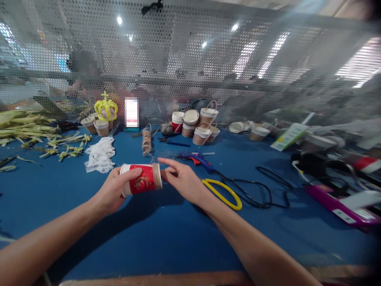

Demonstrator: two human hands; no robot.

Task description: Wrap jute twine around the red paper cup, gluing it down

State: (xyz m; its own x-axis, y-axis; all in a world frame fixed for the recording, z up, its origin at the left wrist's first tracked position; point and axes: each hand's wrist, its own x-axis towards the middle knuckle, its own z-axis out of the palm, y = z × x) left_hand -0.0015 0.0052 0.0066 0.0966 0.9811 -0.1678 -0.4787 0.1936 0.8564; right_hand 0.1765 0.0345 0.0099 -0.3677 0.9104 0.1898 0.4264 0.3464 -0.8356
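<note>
My left hand [111, 188] is closed around a red and white paper cup [142, 178], which lies on its side above the blue table. Brown twine [156, 176] is wound in a band around the cup's right end. Beside that end is my right hand [184, 178], its index finger stretched toward the twine and its other fingers bent. Whether those fingers touch the cup's base is hard to see. A thin strand rises from the cup toward a twine bundle [147, 142] behind it.
A blue glue gun [198, 161] and a yellow loop [223, 194] lie right of my hands. White cloth [100, 155] is at the left. Twine-wrapped cups [201, 135], a yellow crown [106, 108] and a phone [131, 113] stand at the back. A purple power strip [339, 204] lies far right.
</note>
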